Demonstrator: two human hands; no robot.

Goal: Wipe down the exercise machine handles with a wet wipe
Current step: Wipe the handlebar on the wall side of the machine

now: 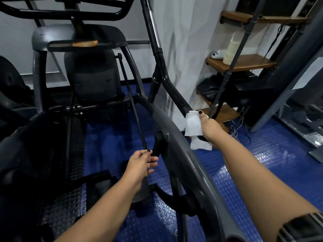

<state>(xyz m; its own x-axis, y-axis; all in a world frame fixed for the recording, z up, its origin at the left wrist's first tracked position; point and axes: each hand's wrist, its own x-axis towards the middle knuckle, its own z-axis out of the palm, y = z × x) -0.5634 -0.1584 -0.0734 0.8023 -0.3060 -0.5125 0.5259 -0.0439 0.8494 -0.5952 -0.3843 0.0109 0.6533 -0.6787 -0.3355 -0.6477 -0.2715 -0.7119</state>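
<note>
A white wet wipe [193,125] hangs from my right hand [208,127], which grips it against the lower end of a black moving arm bar [172,86] of the exercise machine, right of centre. My left hand [142,163] pinches a thin black rod [130,100] near its lower end, beside a short black crank piece [158,145]. A wide grey curved frame rail [185,142] runs between the two hands. The black upper handlebars [61,12] cross the top left.
A grey console tray [57,43] holds an orange packet [84,43]. Wooden shelves [243,63] at the right carry a cream bottle [231,49] and a white controller [216,54]. Blue studded floor matting [262,154] lies below, and a grey rack post [286,81] stands far right.
</note>
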